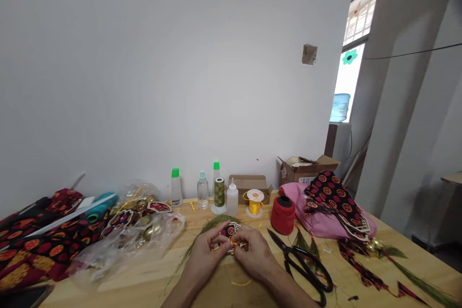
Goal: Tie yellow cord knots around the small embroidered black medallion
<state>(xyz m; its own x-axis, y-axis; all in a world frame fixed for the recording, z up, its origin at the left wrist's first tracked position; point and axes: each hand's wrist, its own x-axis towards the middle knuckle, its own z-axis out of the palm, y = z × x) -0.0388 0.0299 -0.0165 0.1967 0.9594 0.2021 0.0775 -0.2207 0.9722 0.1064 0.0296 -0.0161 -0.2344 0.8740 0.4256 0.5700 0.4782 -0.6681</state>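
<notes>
Head view: your left hand (205, 253) and right hand (253, 253) pinch yellow cord (233, 243) at the patterned patch (231, 231), mid-width over the desk (219, 290); its loose length, trailing toward the near edge, could catch under a wrist and tug the pinched part free.

The left hand (205, 252) and right hand (254, 252) are bare — so are the wrists (271, 272) and forearms (288, 290).

Two bare hands pinch yellow cord (233, 243) over the wooden table (144, 274), beside black scissors (306, 264).
</notes>
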